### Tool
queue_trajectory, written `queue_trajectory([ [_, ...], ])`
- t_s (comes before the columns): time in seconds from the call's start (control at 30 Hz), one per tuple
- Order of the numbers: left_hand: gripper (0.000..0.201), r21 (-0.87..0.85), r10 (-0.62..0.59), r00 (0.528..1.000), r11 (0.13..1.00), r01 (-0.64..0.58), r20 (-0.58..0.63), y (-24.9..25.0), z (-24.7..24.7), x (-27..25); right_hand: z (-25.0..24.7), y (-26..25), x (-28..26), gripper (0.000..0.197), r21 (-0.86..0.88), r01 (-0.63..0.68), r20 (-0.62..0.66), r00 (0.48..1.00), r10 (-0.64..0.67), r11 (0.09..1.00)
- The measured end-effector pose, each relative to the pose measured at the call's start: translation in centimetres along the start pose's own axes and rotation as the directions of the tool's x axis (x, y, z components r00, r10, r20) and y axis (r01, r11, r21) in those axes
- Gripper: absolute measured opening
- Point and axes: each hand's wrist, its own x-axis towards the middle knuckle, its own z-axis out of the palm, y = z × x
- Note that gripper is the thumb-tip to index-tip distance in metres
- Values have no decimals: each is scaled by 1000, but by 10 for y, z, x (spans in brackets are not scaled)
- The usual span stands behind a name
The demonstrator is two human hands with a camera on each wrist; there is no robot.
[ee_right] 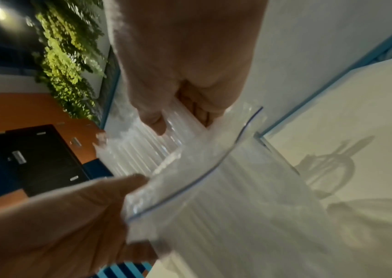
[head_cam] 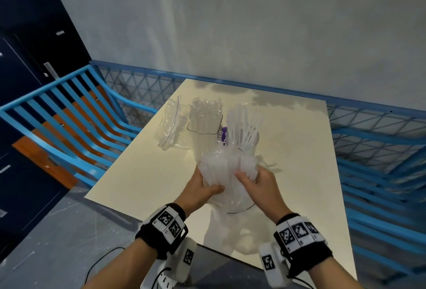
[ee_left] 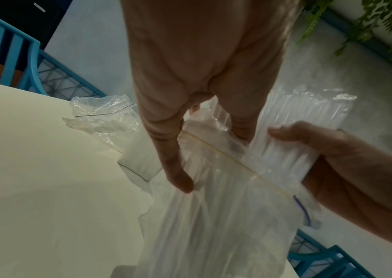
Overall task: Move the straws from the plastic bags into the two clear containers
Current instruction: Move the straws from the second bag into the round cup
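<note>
Over the near half of the cream table [head_cam: 143, 173], both hands hold a clear zip bag [head_cam: 227, 196] with a bundle of translucent straws [head_cam: 227, 164] sticking out of its mouth. My left hand [head_cam: 207, 185] grips the bag [ee_left: 213, 216] from the left, thumb on top. My right hand [head_cam: 249, 178] is curled round the straw bundle [ee_left: 309, 116] just past the zip line. Behind them stand two clear containers: the left container [head_cam: 202, 127] and the right container [head_cam: 250, 138], both with straws upright in them. In the right wrist view the straws [ee_right: 137, 150] run under my thumb.
An empty crumpled zip bag [head_cam: 169, 125] lies left of the containers, also seen as the empty bag [ee_left: 102, 114]. A purple label [head_cam: 223, 137] shows between the containers. Blue mesh railings [head_cam: 368, 132] border the table at the back and right; blue slatted chairs [head_cam: 69, 127] stand to the left.
</note>
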Motion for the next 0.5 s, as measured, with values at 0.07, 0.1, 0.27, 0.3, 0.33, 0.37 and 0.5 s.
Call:
queue_trajectory([
  [0.07, 87, -1, -17, 1000, 1000, 17, -3, -1, -1, -1, -8, -10, 3, 7, 84, -36, -40, 998, 40, 996],
  [0.1, 87, -3, -6, 1000, 1000, 6, 12, 3, 9, -10, -21, -16, -6, 8, 105, -28, -72, 997, 35, 994],
  [0.27, 84, -23, -30, 1000, 999, 30, 4, 4, 6, -8, -34, -35, 16, 15, 256, -9, -122, 992, 41, 967],
  [0.3, 83, -26, -25, 1000, 999, 25, 4, 4, 5, -8, -37, -41, 20, 16, 277, -13, -125, 991, 50, 961],
  [0.33, 82, -22, -26, 1000, 999, 26, 2, 5, 5, -7, -41, -46, 24, 17, 289, -16, -121, 991, 53, 957],
  [0.37, 82, -17, -31, 1000, 999, 31, 0, 6, 5, -8, -47, -52, 28, 21, 295, -11, -113, 992, 47, 956],
  [0.5, 78, -21, -50, 999, 999, 50, 0, 5, 4, -7, -77, -86, 51, 24, 348, 49, -109, 994, -12, 936],
])
